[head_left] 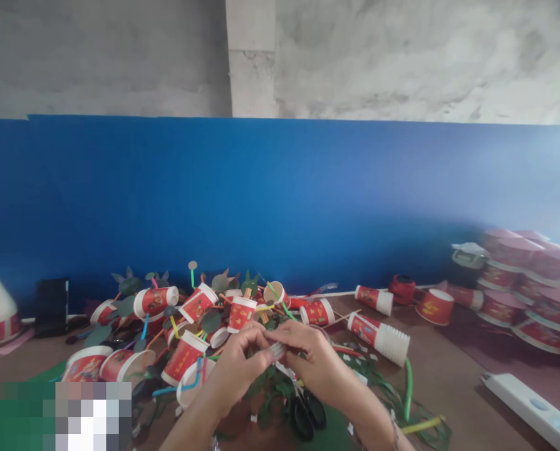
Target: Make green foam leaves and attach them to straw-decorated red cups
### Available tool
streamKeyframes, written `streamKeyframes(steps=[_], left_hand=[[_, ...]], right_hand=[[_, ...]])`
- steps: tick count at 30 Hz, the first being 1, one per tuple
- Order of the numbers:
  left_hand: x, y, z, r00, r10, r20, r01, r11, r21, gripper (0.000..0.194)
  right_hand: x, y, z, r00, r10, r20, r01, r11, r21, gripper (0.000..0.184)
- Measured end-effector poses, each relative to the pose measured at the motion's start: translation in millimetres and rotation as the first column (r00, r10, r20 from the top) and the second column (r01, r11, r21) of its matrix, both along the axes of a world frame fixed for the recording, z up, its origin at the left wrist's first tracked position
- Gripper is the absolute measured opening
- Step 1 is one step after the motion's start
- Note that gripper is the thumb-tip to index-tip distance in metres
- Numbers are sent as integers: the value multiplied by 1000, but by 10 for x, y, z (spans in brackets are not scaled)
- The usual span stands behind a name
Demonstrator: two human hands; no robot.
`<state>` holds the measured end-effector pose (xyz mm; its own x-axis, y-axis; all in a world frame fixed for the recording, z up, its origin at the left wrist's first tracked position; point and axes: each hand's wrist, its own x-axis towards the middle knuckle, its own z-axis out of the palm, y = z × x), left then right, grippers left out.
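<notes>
My left hand (242,366) and my right hand (314,358) meet above the middle of the table. Both have their fingers closed on a small whitish piece (277,352), partly hidden by the fingertips and too blurred to name. Below them lie scissors (302,416) with black handles, among green paper scraps (271,407). Just beyond my left hand is a red paper cup (241,314). To its left another red cup (185,358) lies tilted, near a white-mouthed cup (193,389) with a blue bent straw (165,391).
A heap of red paper cups with straws and dark paper cutouts spreads across the back left. Nested cups (378,337) lie at right, beside a green tube (408,388). A white power strip (534,404) and stacked red tubs (538,294) stand farther right. A blue partition (280,200) closes the back.
</notes>
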<state>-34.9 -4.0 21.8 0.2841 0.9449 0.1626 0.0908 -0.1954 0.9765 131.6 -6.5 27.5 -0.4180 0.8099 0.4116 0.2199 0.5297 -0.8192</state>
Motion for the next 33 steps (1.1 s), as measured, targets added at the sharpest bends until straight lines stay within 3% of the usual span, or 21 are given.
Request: streamKeyframes(steps=[7, 22, 33], left_hand=[[-81, 8, 25, 995, -99, 30, 101, 988, -120, 16], [20, 16, -45, 989, -38, 145, 52, 994, -95, 16], [24, 22, -73, 991, -50, 122, 58, 996, -65, 18]], right_hand=[[29, 7, -12, 1000, 5, -22, -6, 1000, -15, 43], [27, -32, 10, 999, -13, 53, 8, 997, 83, 46], [5, -52, 23, 996, -26, 84, 17, 994, 106, 48]])
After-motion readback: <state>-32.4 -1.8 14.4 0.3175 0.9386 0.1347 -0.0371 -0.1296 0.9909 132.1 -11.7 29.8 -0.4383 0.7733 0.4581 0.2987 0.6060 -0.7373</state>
